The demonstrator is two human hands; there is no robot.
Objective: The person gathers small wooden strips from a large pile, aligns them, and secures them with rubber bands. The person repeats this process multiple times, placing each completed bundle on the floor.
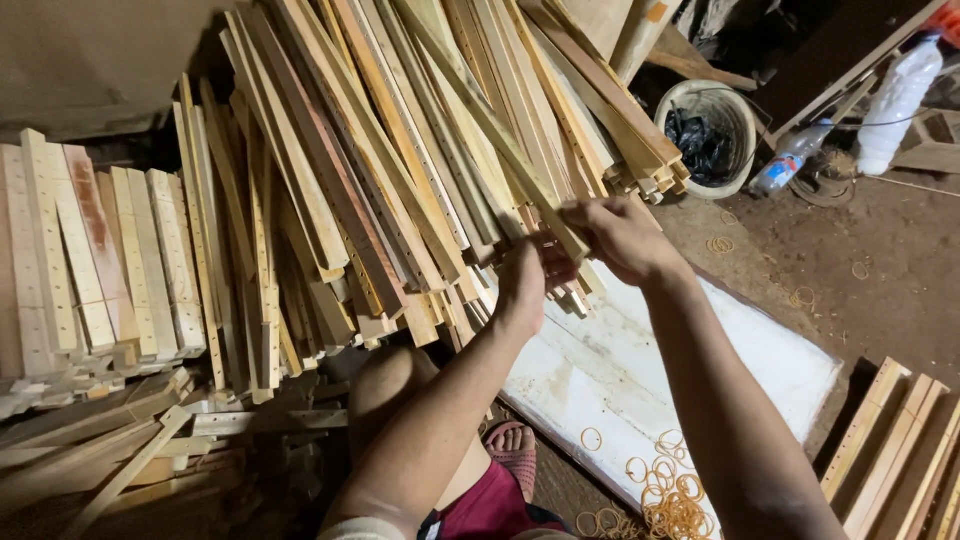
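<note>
A big leaning heap of long wooden slats (400,160), many drilled with rows of small holes, fills the top and middle of the head view. My right hand (620,235) grips the lower end of one pale slat (500,135) that runs up and to the left across the heap. My left hand (528,280) is closed around slat ends just below and left of it, the two hands almost touching. Whether a rubber band is on the fingers cannot be seen.
A white board (740,360) lies on the dirt floor under my arms, with several rubber bands (675,500) at its near edge. A bucket (735,130), plastic bottles (790,160) and more slats (890,450) sit to the right. Stacked slats (90,260) lie at left.
</note>
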